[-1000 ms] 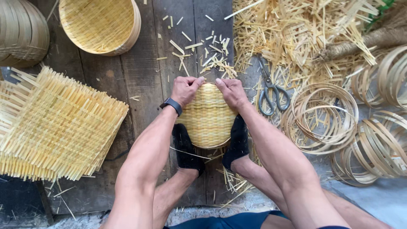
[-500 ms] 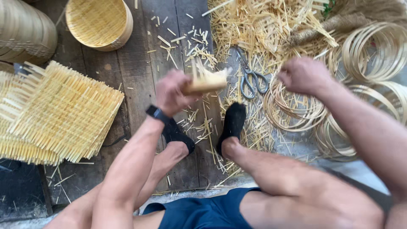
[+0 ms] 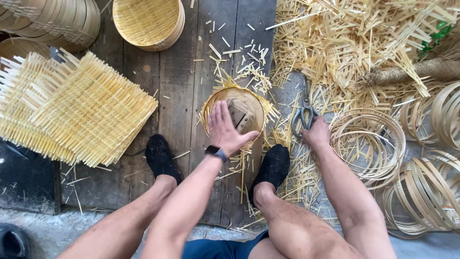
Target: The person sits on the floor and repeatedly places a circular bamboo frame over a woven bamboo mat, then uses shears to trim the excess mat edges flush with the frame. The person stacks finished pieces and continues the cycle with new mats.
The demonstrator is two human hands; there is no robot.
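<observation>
Left fingers: spread wide and flat, my left hand (image 3: pixel 225 128) held open over the near rim of the small round woven bamboo basket (image 3: pixel 237 110), gripping nothing; I cannot tell whether the palm touches the rim.
Right fingers: my right hand (image 3: pixel 317 133) is down on the handles of the grey metal scissors (image 3: pixel 303 111); the fingertips are hidden beneath the hand, so I cannot tell whether they have closed on the loops.
Wrist: a dark band watch (image 3: pixel 216 152) sits on my left wrist.
Basket: mouth up on the dark wooden plank floor (image 3: pixel 191 72), between my two black-socked feet (image 3: pixel 160 156) and slightly beyond them, with untrimmed strip ends sticking out around its rim; a dark shape shows inside, hard to make out.
Scissors: just right of the basket, blades pointing away from me, lying among loose pale bamboo offcuts (image 3: pixel 354 43).
Left side: a stack of flat square woven bamboo mats (image 3: pixel 76 110), its left edge cut off.
Far edge: a finished round woven basket (image 3: pixel 148 21) and a stack of nested ones (image 3: pixel 52 21), both cropped at the top.
Right side: coiled thin bamboo hoops (image 3: pixel 369 139), more of them running out of view.
</observation>
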